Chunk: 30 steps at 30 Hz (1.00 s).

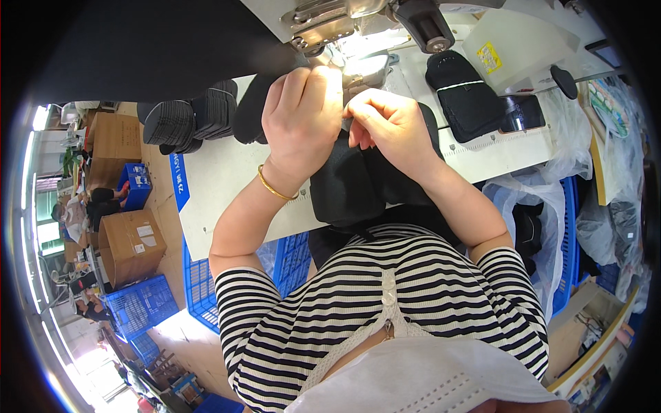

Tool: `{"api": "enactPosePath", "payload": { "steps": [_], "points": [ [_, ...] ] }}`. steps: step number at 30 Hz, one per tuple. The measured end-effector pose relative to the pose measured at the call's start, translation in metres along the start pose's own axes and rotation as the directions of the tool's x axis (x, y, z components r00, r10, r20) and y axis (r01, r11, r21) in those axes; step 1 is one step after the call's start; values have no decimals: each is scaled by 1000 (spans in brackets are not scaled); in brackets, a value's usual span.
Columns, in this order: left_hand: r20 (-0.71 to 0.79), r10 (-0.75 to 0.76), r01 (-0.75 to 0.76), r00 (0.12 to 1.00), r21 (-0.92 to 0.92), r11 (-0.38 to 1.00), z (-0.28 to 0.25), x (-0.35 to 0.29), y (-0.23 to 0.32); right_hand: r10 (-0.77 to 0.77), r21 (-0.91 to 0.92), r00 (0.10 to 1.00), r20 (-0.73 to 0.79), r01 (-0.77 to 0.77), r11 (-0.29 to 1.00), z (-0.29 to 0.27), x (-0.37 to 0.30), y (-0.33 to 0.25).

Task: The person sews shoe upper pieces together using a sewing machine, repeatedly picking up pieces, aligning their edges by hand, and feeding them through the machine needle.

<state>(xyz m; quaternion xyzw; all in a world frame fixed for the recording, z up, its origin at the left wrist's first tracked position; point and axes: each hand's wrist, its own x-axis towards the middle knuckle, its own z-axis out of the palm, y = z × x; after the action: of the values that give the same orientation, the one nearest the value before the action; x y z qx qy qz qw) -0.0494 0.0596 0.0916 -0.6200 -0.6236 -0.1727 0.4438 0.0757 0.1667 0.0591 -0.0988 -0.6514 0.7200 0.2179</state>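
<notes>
Both my hands are raised side by side just below the head of a sewing machine [330, 27]. My left hand [303, 120], with a gold bangle at its wrist, is closed, its fingers bent down and their tips hidden. A black rounded fabric piece [253, 113] shows right beside it; whether the hand grips it I cannot tell. My right hand [392, 127] is closed in a pinch, thumb and forefinger close to the left hand; what they hold is too small to make out. Below the hands, black padded pieces [348, 182] lie at the table's near edge.
Stacks of black pieces [215, 110] stand on the white table [213, 206] at left. A banded black bundle [465, 96] and a phone [522, 113] lie at right. Blue crates [292, 261] and a plastic-lined bin [544, 227] stand below; cardboard boxes [131, 248] are further left.
</notes>
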Motion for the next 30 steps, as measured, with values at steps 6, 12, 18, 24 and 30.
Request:
{"api": "enactPosePath", "payload": {
  "steps": [6,12,18,24,30],
  "points": [
    [20,-23,22,1000,29,999,0,4,3,-9,-9,1000,12,10,1000,0,1,4],
    [124,-95,87,988,65,994,-6,9,11,-7,1,1000,20,7,1000,-2,0,7],
    [48,-21,16,999,101,995,2,-38,-26,22,-30,998,60,-20,999,-9,-5,5],
    [-21,121,-122,992,-149,981,-14,-40,-55,-77,-26,997,4,77,997,8,2,5],
    [153,5,31,988,-234,972,-44,-16,-14,-76,30,997,5,76,997,21,-2,15]
  ]
}}
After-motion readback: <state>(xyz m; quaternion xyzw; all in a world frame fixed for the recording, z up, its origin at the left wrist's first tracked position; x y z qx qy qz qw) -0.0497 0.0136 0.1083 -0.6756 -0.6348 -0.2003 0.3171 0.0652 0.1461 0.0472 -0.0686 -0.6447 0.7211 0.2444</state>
